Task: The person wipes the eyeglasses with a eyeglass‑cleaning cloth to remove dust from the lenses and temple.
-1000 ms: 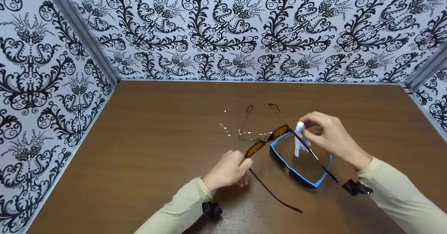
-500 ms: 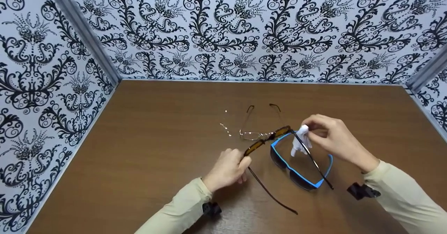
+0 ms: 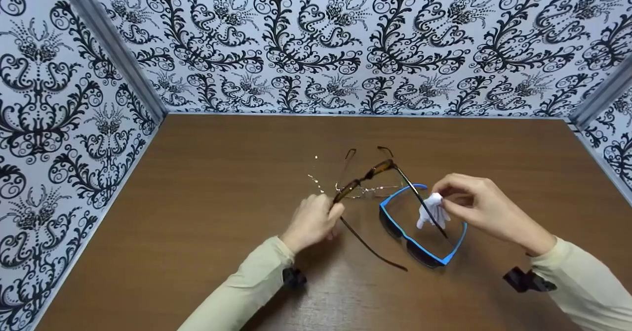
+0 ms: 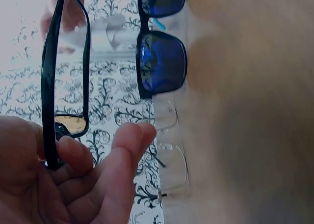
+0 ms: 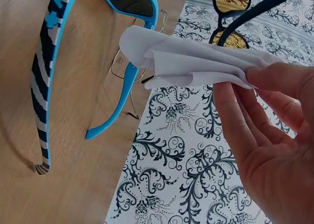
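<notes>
No legible text or numbers, tiny mark [image 5: 119,60] on wire-rimmed glasses [image 5: 116,70], too small to read

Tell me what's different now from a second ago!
The left hand moved left and farther from the person, carrying the dark-framed glasses along. The right hand moved a little right and nearer the person with the white cloth. Nothing was taken hold of or let go. The blue glasses and thin-rimmed glasses stayed put on the table.
</notes>
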A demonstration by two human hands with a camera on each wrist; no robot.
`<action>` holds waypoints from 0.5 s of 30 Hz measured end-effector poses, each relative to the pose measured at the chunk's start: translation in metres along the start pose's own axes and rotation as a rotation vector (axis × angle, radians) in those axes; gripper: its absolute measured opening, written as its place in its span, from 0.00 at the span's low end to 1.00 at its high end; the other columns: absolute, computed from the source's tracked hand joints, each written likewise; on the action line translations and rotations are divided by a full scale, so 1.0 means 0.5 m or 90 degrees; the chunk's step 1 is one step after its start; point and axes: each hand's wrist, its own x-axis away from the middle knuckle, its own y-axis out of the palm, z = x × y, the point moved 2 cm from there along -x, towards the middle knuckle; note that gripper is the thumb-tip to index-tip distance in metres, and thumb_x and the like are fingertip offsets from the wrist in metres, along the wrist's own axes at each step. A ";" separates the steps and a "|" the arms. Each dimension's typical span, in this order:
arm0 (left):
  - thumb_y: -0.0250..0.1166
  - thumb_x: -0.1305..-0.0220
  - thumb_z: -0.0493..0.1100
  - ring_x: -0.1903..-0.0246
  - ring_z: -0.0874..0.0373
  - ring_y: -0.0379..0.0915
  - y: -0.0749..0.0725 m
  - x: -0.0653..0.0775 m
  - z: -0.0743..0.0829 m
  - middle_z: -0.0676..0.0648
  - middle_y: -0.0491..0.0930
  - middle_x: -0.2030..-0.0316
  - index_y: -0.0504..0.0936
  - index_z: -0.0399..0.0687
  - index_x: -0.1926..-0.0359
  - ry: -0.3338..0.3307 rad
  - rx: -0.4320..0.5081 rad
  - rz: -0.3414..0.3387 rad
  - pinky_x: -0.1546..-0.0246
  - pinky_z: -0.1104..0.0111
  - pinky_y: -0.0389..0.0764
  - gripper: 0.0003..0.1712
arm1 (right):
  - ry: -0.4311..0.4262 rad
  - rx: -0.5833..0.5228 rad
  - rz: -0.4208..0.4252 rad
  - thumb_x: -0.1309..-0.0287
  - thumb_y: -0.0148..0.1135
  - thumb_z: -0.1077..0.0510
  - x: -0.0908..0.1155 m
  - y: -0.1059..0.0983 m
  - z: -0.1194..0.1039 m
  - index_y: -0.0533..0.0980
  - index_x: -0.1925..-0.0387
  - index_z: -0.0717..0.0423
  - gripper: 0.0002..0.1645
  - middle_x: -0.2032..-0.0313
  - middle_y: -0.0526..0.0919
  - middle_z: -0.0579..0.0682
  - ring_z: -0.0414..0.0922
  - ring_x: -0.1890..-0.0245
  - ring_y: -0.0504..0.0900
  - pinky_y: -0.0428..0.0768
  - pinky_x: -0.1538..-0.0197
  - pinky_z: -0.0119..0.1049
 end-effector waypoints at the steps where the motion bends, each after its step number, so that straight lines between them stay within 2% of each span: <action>1: 0.53 0.35 0.38 0.93 0.66 0.70 -0.003 -0.002 -0.003 0.53 0.74 0.92 0.70 0.50 0.87 -0.003 -0.005 0.004 0.88 0.70 0.70 0.21 | -0.004 -0.002 -0.005 0.47 0.61 0.78 0.003 -0.001 -0.001 0.79 0.60 0.57 0.17 0.65 0.82 0.47 0.38 0.65 0.83 0.81 0.63 0.27; 8: 0.53 0.34 0.40 0.92 0.65 0.70 -0.016 -0.011 -0.022 0.55 0.73 0.93 0.76 0.43 0.85 -0.032 -0.041 0.031 0.85 0.68 0.73 0.21 | -0.030 -0.046 -0.038 0.47 0.60 0.79 0.022 -0.008 -0.012 0.78 0.58 0.57 0.19 0.63 0.81 0.48 0.41 0.66 0.83 0.81 0.67 0.30; 11: 0.53 0.35 0.40 0.92 0.64 0.71 -0.018 -0.011 -0.029 0.54 0.74 0.93 0.79 0.39 0.83 -0.036 -0.038 0.033 0.84 0.67 0.74 0.21 | -0.034 -0.070 -0.048 0.46 0.59 0.79 0.021 -0.015 -0.021 0.78 0.57 0.57 0.20 0.63 0.82 0.49 0.42 0.67 0.83 0.81 0.70 0.31; 15: 0.52 0.34 0.40 0.92 0.64 0.71 -0.020 -0.011 -0.034 0.54 0.75 0.92 0.79 0.39 0.82 -0.038 -0.041 0.030 0.83 0.67 0.74 0.21 | -0.041 -0.110 -0.046 0.47 0.57 0.81 0.013 -0.024 -0.035 0.78 0.57 0.59 0.21 0.63 0.82 0.51 0.43 0.66 0.82 0.80 0.69 0.31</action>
